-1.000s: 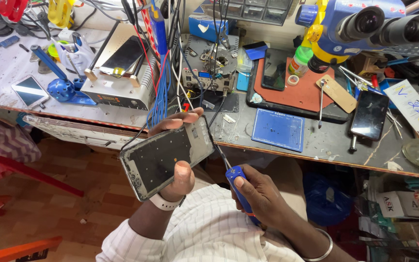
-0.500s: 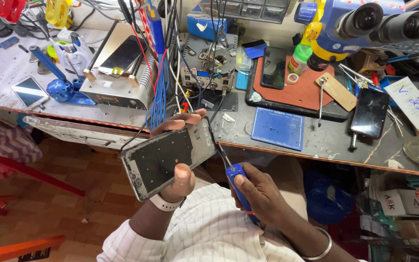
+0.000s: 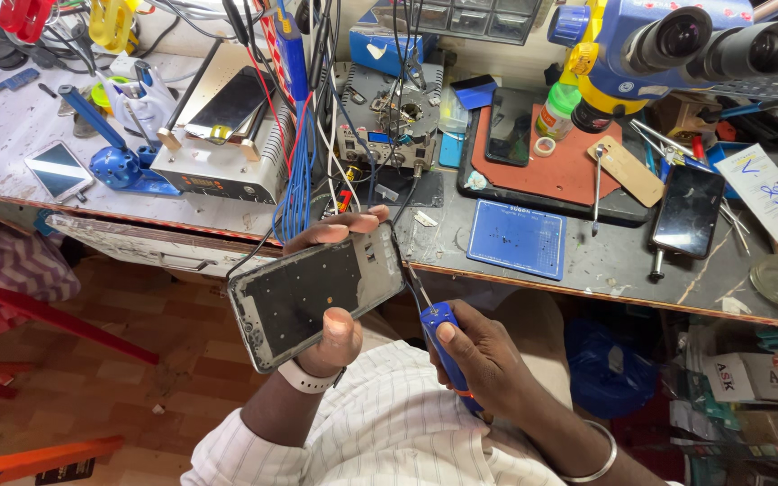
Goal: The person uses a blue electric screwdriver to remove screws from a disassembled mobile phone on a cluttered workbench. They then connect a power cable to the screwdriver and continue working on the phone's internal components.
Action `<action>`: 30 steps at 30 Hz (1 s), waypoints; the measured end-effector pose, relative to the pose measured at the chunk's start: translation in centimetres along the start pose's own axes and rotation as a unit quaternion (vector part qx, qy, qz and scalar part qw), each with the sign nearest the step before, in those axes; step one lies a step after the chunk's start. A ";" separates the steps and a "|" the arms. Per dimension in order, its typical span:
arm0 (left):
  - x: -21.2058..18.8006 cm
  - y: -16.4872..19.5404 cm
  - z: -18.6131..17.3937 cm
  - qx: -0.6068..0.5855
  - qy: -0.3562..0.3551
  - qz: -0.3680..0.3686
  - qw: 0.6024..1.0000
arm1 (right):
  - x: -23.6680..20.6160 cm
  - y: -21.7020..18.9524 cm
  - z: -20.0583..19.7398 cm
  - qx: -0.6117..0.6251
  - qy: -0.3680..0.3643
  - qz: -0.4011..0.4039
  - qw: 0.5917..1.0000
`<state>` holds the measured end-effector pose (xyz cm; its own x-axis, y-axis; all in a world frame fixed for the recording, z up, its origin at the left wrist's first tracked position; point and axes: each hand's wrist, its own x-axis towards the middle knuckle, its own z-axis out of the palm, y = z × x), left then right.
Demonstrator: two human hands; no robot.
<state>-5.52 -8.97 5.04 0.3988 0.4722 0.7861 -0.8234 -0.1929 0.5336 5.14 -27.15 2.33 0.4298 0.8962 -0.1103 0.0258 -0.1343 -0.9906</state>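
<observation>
The left hand (image 3: 335, 315) wraps its grip around an opened dark grey phone frame with its back off (image 3: 317, 292), thumb pressed on the near edge and fingers curled over the far edge, tilting the bare inside upward just in front of the cluttered counter (image 3: 605, 261). The right hand (image 3: 483, 360) closes its grip on a blue-handled screwdriver (image 3: 441, 333), its thin tip touching the frame's right edge, apparently steadied for fine work.

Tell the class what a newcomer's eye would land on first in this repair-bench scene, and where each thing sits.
First, the opened phone held in the left hand at the centre, below the bench edge, with the right hand gripping a blue screwdriver whose tip points at its corner. Next, the blue and yellow microscope at the top right, and the bundle of cables hanging over the bench.
</observation>
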 end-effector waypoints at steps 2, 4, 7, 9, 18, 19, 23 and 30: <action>0.0 0.2 0.1 -0.003 0.003 0.000 1.000 | 0.0 -0.1 0.0 -0.011 0.003 -0.004 1.000; 0.1 0.4 0.0 -0.005 0.003 -0.003 1.000 | 0.0 -0.2 0.0 -0.011 0.000 -0.010 1.000; 0.2 0.8 -0.1 -0.022 -0.002 -0.019 1.000 | 0.0 -0.4 0.0 -0.005 -0.004 -0.022 1.000; 0.2 0.9 -0.1 -0.040 -0.003 -0.028 0.999 | 0.0 -0.4 0.0 -0.013 -0.004 -0.031 0.999; 0.6 1.3 -0.7 -0.069 0.000 -0.108 0.992 | 0.0 -0.2 -0.2 -0.002 -0.008 -0.031 0.999; 0.6 1.3 -0.9 -0.079 0.004 -0.109 0.991 | 0.0 -0.1 -0.2 -0.006 -0.006 -0.033 0.999; 0.8 1.0 -1.4 -0.122 0.032 -0.133 0.983 | -0.1 -0.2 -0.1 -0.029 0.002 -0.029 0.999; 2.0 1.4 -2.5 -0.132 0.096 -0.178 0.970 | -0.2 -0.6 0.0 -0.106 0.021 0.001 0.994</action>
<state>-6.89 -6.16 6.61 0.6152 0.6249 0.4806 -0.7324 0.2274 0.6418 5.06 -27.21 2.98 0.4673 0.8780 -0.1038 0.2129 -0.2257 -0.9507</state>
